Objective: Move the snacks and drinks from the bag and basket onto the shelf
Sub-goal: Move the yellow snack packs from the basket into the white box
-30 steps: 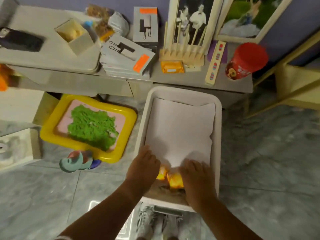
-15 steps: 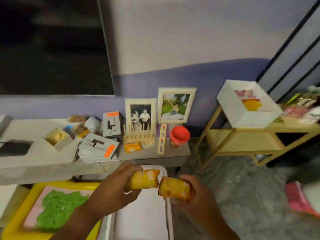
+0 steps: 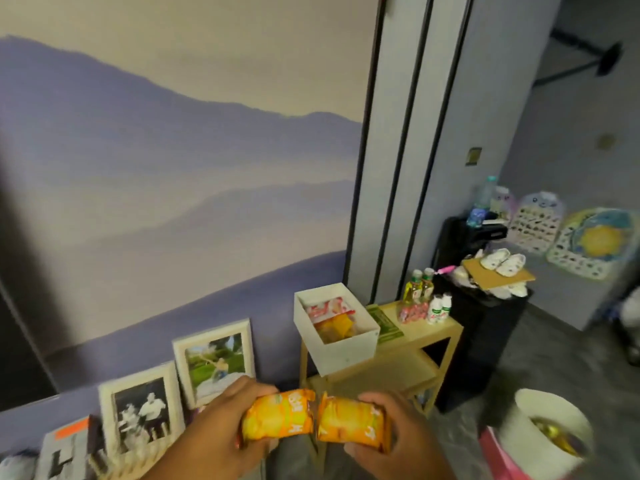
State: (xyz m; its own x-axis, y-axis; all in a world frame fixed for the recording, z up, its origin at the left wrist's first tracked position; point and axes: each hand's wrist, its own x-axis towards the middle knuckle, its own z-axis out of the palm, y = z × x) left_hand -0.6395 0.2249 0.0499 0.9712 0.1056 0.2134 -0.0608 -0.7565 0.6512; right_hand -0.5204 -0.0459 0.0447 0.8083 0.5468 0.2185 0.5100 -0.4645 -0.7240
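Note:
My left hand point(image 3: 214, 434) grips an orange snack packet point(image 3: 277, 419). In my right hand point(image 3: 405, 441) is a second orange snack packet point(image 3: 351, 424), held end to end with the first at chest height. Ahead to the right stands a light wooden shelf point(image 3: 433, 332). On its top sits a white box point(image 3: 337, 329) with red and orange snack packets inside, a green packet point(image 3: 384, 322), and several small drink bottles point(image 3: 427, 296). A white basket point(image 3: 550, 434) with gold items stands on the floor at lower right, beside a pink bag point(image 3: 502, 455).
Two framed photos point(image 3: 214, 362) lean on the purple wall at lower left, above a low bench with boxes. A tall black stand point(image 3: 485, 327) with small shoes on cardboard stands right of the shelf. Grey floor lies between me and the shelf.
My hands lifted the two orange packets out of the white bin on the floor. My view has swung up and to the right, bringing the shelf closer.

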